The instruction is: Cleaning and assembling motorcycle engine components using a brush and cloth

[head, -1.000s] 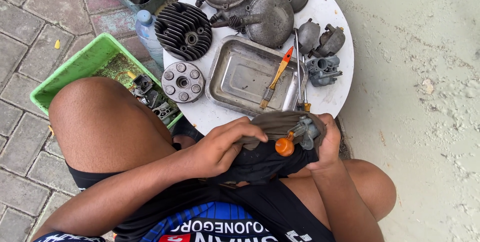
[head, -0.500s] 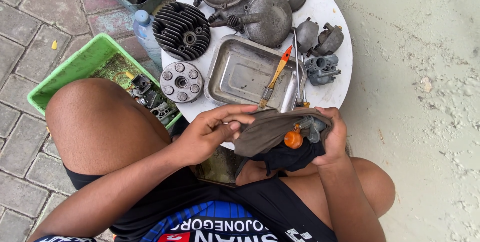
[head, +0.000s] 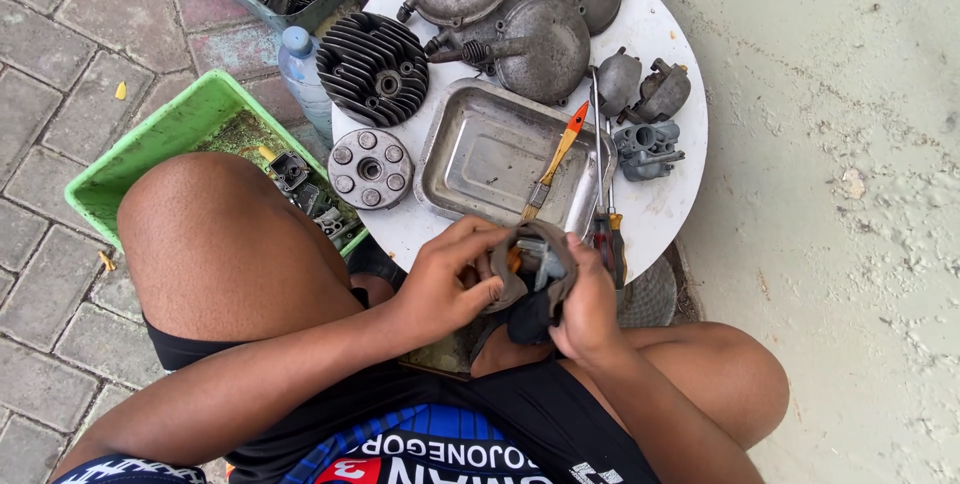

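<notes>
A green plastic tub (head: 160,134) is seen at the left, on the brick floor, with small dirty parts inside it. A clear plastic bottle (head: 300,69) with a blue cap stands just right of the tub, beside the round white table (head: 670,194). A grey bin (head: 290,4) full of parts is seen at the far left. On the table, a shiny metal tray (head: 480,159) lies in the middle, and a brush with an orange handle (head: 555,159) is laid across its right edge. A black finned part (head: 372,69) and a small round part with holes (head: 369,168) sit left of the tray. Grey metal covers (head: 520,14) are set at the far side.

At the near edge of the table, a small metal part (head: 540,262) is wrapped in a dark rag (head: 525,309). The left hand (head: 445,284) is curled around the rag's left side. The right hand (head: 585,309) is closed around the rag and part from the right. The two hands are held close together.
</notes>
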